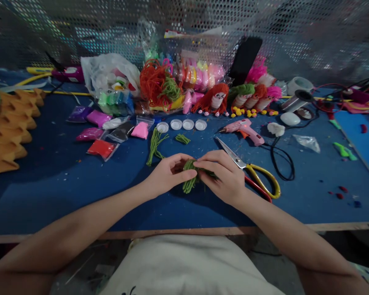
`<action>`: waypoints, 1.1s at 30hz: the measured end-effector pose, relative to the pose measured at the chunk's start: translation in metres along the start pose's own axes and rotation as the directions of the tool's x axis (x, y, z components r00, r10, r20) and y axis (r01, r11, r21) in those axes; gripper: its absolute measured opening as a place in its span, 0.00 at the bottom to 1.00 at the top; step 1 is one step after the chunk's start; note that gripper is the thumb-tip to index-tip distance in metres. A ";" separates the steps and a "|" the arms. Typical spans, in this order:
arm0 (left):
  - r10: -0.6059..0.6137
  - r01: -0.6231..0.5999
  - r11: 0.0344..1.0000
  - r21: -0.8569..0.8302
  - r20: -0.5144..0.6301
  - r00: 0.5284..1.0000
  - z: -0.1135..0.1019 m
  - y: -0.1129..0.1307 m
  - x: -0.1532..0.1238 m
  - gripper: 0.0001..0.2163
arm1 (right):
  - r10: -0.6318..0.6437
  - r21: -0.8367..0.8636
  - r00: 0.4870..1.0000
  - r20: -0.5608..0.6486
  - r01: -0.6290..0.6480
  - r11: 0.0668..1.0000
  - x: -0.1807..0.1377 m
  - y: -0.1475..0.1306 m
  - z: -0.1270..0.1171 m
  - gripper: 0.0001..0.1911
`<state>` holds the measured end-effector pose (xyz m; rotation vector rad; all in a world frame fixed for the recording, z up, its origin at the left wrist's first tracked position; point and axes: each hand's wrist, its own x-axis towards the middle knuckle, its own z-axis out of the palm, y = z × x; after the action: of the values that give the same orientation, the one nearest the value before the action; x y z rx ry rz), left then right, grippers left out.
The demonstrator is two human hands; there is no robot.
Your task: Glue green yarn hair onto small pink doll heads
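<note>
Both hands meet over the blue table, closed around a bundle of green yarn point(189, 185). My left hand point(169, 174) pinches it from the left, thumb across its front. From the right, my right hand point(223, 176) grips the same bundle with bent fingers. Strands hang out below, between the hands; the part inside the fingers is hidden. Long loose green strands point(154, 147) lie beyond my left hand, with a short cut bunch point(182, 139) nearby. Scissors point(252, 170) with yellow and red handles lie partly opened just right of my right hand.
A pink glue gun point(244, 129) rests behind the scissors, its black cord looping right. Several white caps point(188, 124) form a row. Yarn-haired dolls point(217, 98) stand at the back. Clay packets point(101, 149) lie left, near an orange scalloped object point(15, 127).
</note>
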<state>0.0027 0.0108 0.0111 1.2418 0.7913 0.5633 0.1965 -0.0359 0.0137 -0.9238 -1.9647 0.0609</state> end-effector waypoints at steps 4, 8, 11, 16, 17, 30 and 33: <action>0.083 -0.086 0.995 0.043 0.060 0.995 -0.003 -0.005 -0.001 0.24 | 0.006 -0.031 0.998 -0.056 -0.008 0.999 -0.002 0.002 -0.001 0.16; 0.379 -0.383 0.897 0.222 0.062 0.923 -0.008 -0.008 -0.004 0.35 | 0.057 -0.072 0.996 -0.074 -0.063 0.995 -0.001 0.002 -0.003 0.14; 0.606 -0.567 0.662 0.490 0.094 0.790 -0.008 -0.005 -0.008 0.37 | 0.113 -0.075 0.993 -0.037 -0.116 0.990 0.000 0.002 -0.002 0.11; 0.697 -0.558 0.509 0.656 0.067 0.714 -0.005 0.000 -0.009 0.09 | 0.166 -0.047 0.985 0.039 -0.164 0.985 0.000 0.002 0.000 0.08; 0.697 -0.548 0.524 0.652 0.041 0.716 -0.005 0.001 -0.008 0.06 | 0.160 -0.043 0.986 0.046 -0.158 0.986 -0.001 0.003 0.000 0.08; 0.491 -0.296 0.710 0.639 -0.149 0.858 -0.010 0.006 -0.010 0.10 | 0.182 -0.145 0.968 0.175 -0.158 0.977 -0.003 0.014 0.000 0.09; 0.590 -0.441 0.568 0.695 0.029 0.807 -0.010 0.007 -0.009 0.11 | 0.196 -0.157 0.968 0.155 -0.171 0.973 -0.003 0.014 0.000 0.10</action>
<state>-0.0110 0.0119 0.0186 2.1781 0.8292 0.9497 0.2058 -0.0275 0.0058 -1.2293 -2.0547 0.1099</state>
